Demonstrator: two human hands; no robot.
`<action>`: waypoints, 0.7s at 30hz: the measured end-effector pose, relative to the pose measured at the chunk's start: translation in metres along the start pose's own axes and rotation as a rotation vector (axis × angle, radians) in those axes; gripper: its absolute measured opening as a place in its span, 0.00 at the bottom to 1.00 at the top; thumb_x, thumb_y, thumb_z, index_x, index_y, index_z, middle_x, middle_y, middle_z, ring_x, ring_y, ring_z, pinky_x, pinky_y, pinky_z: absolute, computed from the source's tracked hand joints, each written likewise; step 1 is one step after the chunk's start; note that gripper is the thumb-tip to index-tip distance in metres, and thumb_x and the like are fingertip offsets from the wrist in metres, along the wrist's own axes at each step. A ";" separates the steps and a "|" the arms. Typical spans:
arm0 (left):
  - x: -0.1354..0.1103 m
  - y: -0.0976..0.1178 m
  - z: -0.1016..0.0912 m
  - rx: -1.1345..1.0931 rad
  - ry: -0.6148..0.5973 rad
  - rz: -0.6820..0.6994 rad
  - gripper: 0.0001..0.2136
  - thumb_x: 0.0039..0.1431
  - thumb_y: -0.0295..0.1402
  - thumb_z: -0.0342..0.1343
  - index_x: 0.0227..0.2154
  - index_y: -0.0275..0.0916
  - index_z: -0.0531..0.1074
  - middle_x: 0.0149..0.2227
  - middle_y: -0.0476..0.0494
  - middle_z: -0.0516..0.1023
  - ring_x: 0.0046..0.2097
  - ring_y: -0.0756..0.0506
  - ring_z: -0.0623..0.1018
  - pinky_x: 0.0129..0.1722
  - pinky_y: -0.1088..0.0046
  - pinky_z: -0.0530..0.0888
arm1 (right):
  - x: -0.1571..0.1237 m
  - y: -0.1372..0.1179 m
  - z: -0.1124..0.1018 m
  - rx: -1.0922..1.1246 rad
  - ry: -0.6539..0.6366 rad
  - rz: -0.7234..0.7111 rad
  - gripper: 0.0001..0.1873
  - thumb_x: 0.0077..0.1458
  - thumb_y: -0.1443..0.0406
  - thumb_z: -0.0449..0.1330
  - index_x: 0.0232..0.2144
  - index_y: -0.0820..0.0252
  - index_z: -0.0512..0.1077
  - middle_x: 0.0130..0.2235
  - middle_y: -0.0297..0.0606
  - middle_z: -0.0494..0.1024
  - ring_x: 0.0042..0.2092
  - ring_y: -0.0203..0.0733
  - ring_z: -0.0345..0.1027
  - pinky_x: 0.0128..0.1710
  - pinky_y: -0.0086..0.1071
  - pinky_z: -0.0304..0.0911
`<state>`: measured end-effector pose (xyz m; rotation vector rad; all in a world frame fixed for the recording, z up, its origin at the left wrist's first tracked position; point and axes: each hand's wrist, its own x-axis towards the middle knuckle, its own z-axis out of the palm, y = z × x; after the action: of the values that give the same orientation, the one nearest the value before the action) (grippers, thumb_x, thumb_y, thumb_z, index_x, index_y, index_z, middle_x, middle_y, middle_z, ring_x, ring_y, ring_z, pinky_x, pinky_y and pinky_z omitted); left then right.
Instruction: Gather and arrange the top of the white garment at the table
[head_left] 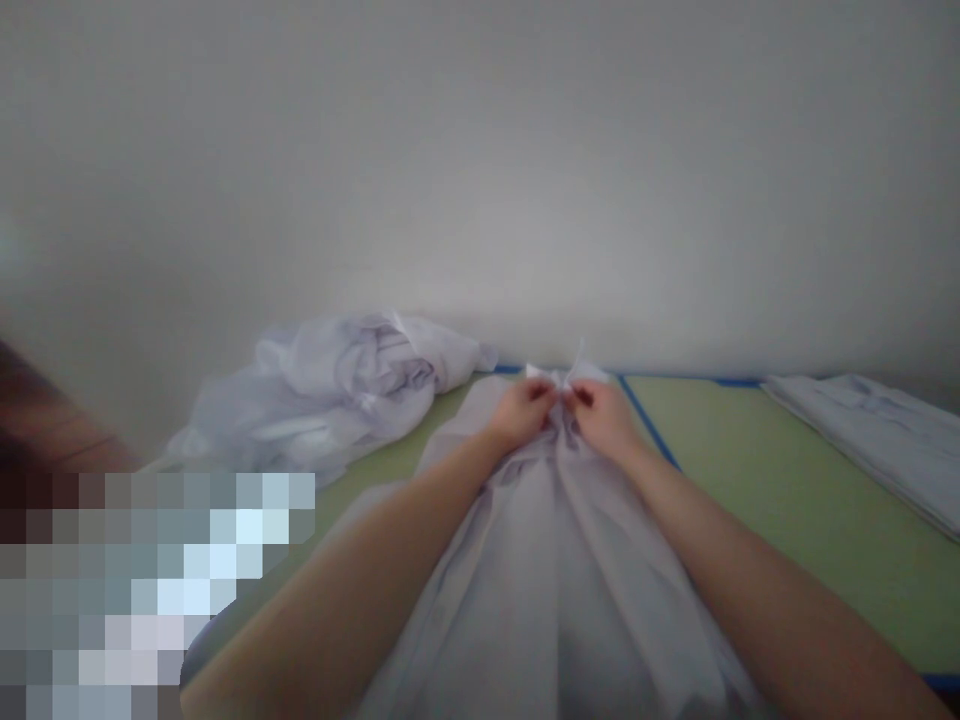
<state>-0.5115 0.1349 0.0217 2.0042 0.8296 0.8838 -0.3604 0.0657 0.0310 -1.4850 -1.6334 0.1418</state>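
One white shirt (555, 570), seemingly pinched by left hand (523, 412) and right hand (602, 416)

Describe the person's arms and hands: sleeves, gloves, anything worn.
The left forearm and right forearm are bare up to the picture's edge: no sleeve or cuff. The left hand and right hand wear no gloves. No watch, bracelet or ring shows, though the blur could hide something small.
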 end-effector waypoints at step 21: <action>-0.012 0.017 -0.001 0.398 0.176 0.355 0.07 0.61 0.31 0.50 0.32 0.39 0.73 0.36 0.44 0.75 0.41 0.47 0.73 0.45 0.72 0.70 | -0.001 -0.005 -0.004 -0.066 -0.022 0.014 0.11 0.54 0.63 0.55 0.26 0.62 0.75 0.26 0.37 0.76 0.27 0.35 0.64 0.28 0.27 0.52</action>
<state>-0.5153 0.1174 0.0330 2.5017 0.8060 1.1811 -0.3616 0.0617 0.0365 -1.5497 -1.6602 0.1130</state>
